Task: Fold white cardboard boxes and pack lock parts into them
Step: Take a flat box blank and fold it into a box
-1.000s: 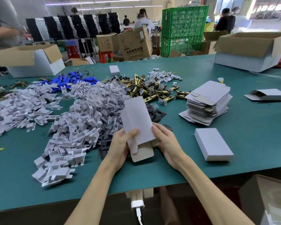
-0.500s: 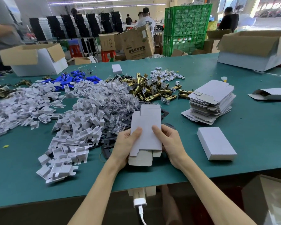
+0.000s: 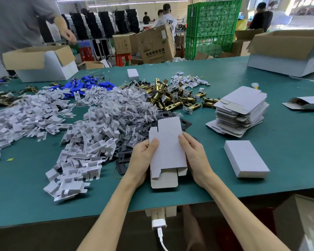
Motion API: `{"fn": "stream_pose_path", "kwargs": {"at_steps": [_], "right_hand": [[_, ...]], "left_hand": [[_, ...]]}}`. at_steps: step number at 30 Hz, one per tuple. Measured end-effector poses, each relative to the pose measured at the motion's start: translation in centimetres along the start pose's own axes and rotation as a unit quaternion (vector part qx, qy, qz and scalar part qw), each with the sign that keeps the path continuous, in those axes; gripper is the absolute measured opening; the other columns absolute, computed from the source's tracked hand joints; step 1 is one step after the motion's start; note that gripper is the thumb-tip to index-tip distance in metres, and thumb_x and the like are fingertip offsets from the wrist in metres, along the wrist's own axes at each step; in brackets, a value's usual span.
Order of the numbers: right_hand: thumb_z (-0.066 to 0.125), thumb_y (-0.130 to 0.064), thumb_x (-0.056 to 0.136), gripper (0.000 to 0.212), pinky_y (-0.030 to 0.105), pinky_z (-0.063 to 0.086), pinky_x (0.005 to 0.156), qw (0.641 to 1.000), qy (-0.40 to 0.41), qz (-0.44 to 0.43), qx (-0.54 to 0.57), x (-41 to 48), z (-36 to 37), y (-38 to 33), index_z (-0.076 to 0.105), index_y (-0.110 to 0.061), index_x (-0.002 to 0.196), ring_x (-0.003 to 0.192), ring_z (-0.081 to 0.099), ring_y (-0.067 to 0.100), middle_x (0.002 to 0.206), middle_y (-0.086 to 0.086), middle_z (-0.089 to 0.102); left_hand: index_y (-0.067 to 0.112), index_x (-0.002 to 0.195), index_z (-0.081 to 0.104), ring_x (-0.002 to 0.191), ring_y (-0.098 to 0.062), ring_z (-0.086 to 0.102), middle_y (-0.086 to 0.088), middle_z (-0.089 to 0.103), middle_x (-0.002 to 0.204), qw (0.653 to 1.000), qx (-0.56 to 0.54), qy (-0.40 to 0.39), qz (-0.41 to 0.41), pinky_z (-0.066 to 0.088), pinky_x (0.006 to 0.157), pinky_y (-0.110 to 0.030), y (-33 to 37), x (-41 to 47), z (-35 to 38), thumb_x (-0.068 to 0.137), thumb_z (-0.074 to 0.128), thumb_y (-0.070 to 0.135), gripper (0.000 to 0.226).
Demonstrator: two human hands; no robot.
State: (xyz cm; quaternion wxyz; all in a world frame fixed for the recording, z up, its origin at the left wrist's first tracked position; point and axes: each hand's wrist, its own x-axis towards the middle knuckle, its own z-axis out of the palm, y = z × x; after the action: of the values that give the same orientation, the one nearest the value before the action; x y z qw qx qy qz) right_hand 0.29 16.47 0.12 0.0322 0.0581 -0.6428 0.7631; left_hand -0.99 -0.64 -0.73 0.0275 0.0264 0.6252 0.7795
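Note:
A flat white cardboard box blank is held upright-ish over the green table, its bottom flaps hanging open toward me. My left hand grips its left edge, thumb on the front face. My right hand grips the right edge the same way. A stack of flat box blanks lies to the right. One folded closed white box lies beside my right hand. Brass latch parts are heaped behind the blank.
White card inserts spread in large piles at left, with bagged screws, black plates and blue parts. Open cartons stand at both far corners. A person stands at far left. A half-open box lies far right.
The box blank has been turned from tilted left to straight and brought down closer to me. Both hands have slid to grip its side edges, and its lower flaps have opened out.

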Motion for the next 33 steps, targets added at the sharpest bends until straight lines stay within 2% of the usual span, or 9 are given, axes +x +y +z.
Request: {"fn": "stream_pose_path", "kwargs": {"at_steps": [3, 6, 9, 11, 14, 16, 21, 27, 33], "right_hand": [[0.057, -0.036, 0.103, 0.052, 0.032, 0.056, 0.097, 0.998, -0.044, -0.017, -0.045, 0.09, 0.26, -0.10, 0.042, -0.036, 0.153, 0.122, 0.063, 0.009, 0.140, -0.016, 0.061], [0.056, -0.040, 0.101, 0.057, 0.028, 0.055, 0.096, 0.998, -0.050, -0.021, -0.032, 0.09, 0.36, -0.23, 0.036, -0.040, 0.155, 0.125, 0.061, 0.008, 0.145, -0.018, 0.057], [0.052, -0.045, 0.102, 0.052, 0.024, 0.056, 0.089, 0.998, -0.052, -0.014, -0.022, -0.05, 0.34, -0.36, 0.038, -0.047, 0.153, 0.123, 0.063, 0.009, 0.146, -0.019, 0.056], [0.050, -0.047, 0.103, 0.051, 0.025, 0.057, 0.088, 0.998, -0.055, -0.002, -0.011, -0.01, 0.45, -0.40, 0.038, -0.048, 0.152, 0.122, 0.064, 0.011, 0.146, -0.019, 0.056], [0.054, -0.047, 0.102, 0.052, 0.035, 0.057, 0.094, 0.999, -0.043, 0.007, -0.007, 0.16, 0.41, -0.25, 0.040, -0.045, 0.152, 0.121, 0.065, 0.015, 0.144, -0.014, 0.058], [0.058, -0.043, 0.101, 0.048, 0.046, 0.054, 0.100, 1.000, -0.019, 0.002, -0.019, 0.22, 0.27, -0.08, 0.046, -0.042, 0.147, 0.117, 0.066, 0.019, 0.132, -0.004, 0.066], [0.058, -0.025, 0.103, 0.035, 0.051, 0.054, 0.099, 1.000, 0.001, -0.001, -0.027, 0.33, 0.15, 0.32, 0.060, -0.038, 0.135, 0.110, 0.068, 0.026, 0.117, 0.000, 0.072], [0.062, -0.033, 0.098, 0.034, 0.055, 0.056, 0.096, 1.000, -0.021, 0.012, -0.003, 0.30, 0.19, 0.19, 0.062, -0.030, 0.133, 0.106, 0.070, 0.034, 0.110, 0.014, 0.073], [0.062, -0.020, 0.101, 0.022, 0.063, 0.049, 0.097, 1.000, -0.009, 0.022, 0.001, 0.17, -0.17, 0.43, 0.072, -0.013, 0.118, 0.103, 0.069, 0.034, 0.114, 0.015, 0.074]], "left_hand": [[0.015, 0.135, 0.063, 0.105, -0.028, 0.075, -0.008, 0.077, 0.118, 1.000, 0.001, -0.009, 0.019, 0.062, 0.075, -0.034, 0.26, -0.10, 0.25, 0.100, 0.062, 0.037, 0.041], [0.037, 0.153, 0.045, 0.110, -0.020, 0.074, 0.012, 0.074, 0.127, 0.999, 0.008, -0.011, 0.031, 0.062, 0.071, -0.033, 0.67, -0.20, 0.45, 0.105, 0.058, 0.034, 0.050], [0.036, 0.159, 0.037, 0.115, -0.019, 0.072, 0.017, 0.072, 0.128, 0.997, 0.047, -0.034, 0.041, 0.065, 0.075, -0.046, 0.83, -0.31, 0.63, 0.104, 0.058, 0.037, 0.059], [0.033, 0.158, 0.041, 0.113, -0.020, 0.072, 0.009, 0.073, 0.128, 0.996, 0.057, -0.046, 0.042, 0.065, 0.076, -0.051, 0.95, -0.38, 0.68, 0.102, 0.062, 0.036, 0.059], [0.028, 0.143, 0.061, 0.106, -0.021, 0.073, 0.000, 0.075, 0.124, 0.997, 0.047, -0.036, 0.053, 0.064, 0.070, -0.038, 0.80, -0.35, 0.59, 0.106, 0.059, 0.025, 0.037], [0.026, 0.133, 0.069, 0.106, -0.026, 0.072, -0.005, 0.076, 0.122, 0.997, 0.039, -0.034, 0.055, 0.063, 0.079, -0.035, 0.64, -0.31, 0.51, 0.107, 0.056, 0.023, 0.029], [0.031, 0.132, 0.069, 0.107, -0.027, 0.074, -0.005, 0.075, 0.125, 0.997, 0.032, -0.046, 0.061, 0.063, 0.083, -0.037, 0.80, -0.42, 0.58, 0.105, 0.061, 0.027, 0.028], [0.031, 0.114, 0.075, 0.098, -0.028, 0.074, -0.009, 0.077, 0.114, 0.999, 0.036, -0.016, 0.037, 0.060, 0.084, -0.051, 0.52, -0.42, 0.54, 0.095, 0.067, 0.034, 0.021], [0.017, 0.110, 0.072, 0.088, -0.024, 0.073, -0.014, 0.077, 0.108, 0.999, 0.037, -0.007, 0.026, 0.060, 0.072, -0.039, 0.43, -0.27, 0.57, 0.102, 0.065, 0.032, 0.018]]}}
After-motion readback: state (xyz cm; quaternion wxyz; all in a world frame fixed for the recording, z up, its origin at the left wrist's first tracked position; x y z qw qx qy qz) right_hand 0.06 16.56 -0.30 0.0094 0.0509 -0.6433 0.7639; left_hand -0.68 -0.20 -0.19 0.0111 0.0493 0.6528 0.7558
